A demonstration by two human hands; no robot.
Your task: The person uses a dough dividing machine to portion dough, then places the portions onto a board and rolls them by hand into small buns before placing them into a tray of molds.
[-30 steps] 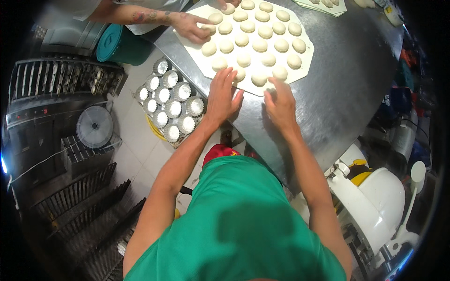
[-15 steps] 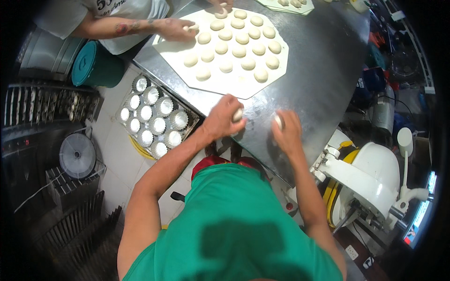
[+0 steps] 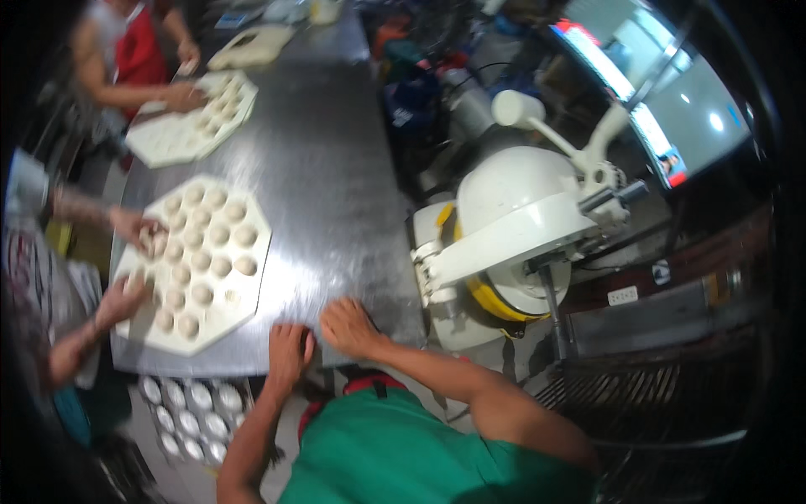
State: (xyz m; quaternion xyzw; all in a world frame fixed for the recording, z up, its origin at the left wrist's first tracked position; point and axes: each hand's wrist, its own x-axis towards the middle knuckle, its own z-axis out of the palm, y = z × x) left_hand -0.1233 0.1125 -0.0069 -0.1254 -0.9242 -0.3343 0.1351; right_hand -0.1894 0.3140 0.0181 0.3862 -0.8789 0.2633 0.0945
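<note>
My left hand [image 3: 290, 354] is on the near edge of the metal table, its fingers curled down. Beside it, a little to the right, my right hand [image 3: 348, 326] is cupped low over the metal top. The backs of both hands hide the dough balls that showed in them half a second ago. To the left lies a white eight-sided board [image 3: 252, 315] bearing rows of round pale dough balls [image 3: 220, 233]. At that board a co-worker's two hands [image 3: 126, 296] handle dough on its left side.
Beyond stands a second white board [image 3: 159, 144] with dough, another person's hand [image 3: 185, 97] over it. A big dough slab [image 3: 252, 46] lies farther back. A white mixer [image 3: 520, 202] stands right of the table [image 3: 336, 168]. Fluted metal tins [image 3: 197, 395] sit low at the left.
My view has swung to the right, bringing the mixer and second board into sight. My hands have come closer together, and the dough in them is now covered.
</note>
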